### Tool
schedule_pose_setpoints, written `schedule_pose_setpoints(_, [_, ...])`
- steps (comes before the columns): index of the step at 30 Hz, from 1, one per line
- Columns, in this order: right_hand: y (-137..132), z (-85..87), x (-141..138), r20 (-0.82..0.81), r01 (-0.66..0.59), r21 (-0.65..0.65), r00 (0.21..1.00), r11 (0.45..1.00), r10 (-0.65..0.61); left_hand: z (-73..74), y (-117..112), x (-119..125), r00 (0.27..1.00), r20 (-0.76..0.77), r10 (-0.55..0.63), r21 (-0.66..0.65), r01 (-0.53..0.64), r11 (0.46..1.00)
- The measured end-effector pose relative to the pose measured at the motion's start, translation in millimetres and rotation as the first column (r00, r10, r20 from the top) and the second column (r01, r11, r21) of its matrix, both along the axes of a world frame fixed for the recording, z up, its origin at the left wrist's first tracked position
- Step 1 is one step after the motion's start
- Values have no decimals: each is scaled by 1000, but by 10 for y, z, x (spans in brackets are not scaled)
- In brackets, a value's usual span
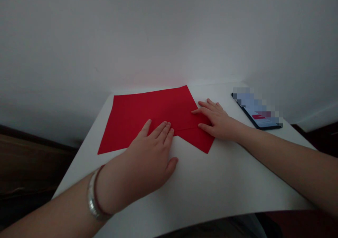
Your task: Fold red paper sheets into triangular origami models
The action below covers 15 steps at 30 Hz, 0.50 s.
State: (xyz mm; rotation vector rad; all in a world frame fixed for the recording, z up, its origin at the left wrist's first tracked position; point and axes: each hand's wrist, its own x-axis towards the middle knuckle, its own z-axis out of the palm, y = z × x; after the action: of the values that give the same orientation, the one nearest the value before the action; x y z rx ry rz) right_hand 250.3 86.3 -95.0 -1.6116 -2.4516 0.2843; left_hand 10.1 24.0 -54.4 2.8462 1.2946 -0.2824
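Observation:
A red sheet of paper (148, 114) lies on a white table (211, 185), with its right part folded over into a flap whose point faces the near edge. My left hand (148, 160) lies flat with fingers stretched out, fingertips pressing the near edge of the paper by the fold. A silver bangle and a thin red band sit on that wrist. My right hand (215, 120) also lies open and flat, its fingers spread on the folded right flap.
A dark phone (260, 116) with a lit screen lies on the table to the right of my right hand. A pale wall rises right behind the table. Dark floor shows on both sides.

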Motion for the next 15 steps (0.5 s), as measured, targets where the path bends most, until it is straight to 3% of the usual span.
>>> schedule_pose_setpoints(5, [-52,29,-27,6,-9,42,1000,999,9,-54,25,57,988,144,53,180,-79,980])
schedule_pose_setpoints(7, [-83,59,-51,6,-15,82,1000,997,14,-87,52,96,977,205,-51,230,2,973])
schedule_pose_setpoints(10, [-118,102,-90,17,-15,112,1000,994,13,-134,91,133,954,236,-185,176,145,974])
schedule_pose_setpoints(15, [-127,121,-127,18,0,89,1000,996,-1,-176,122,121,959,232,-160,27,158,987])
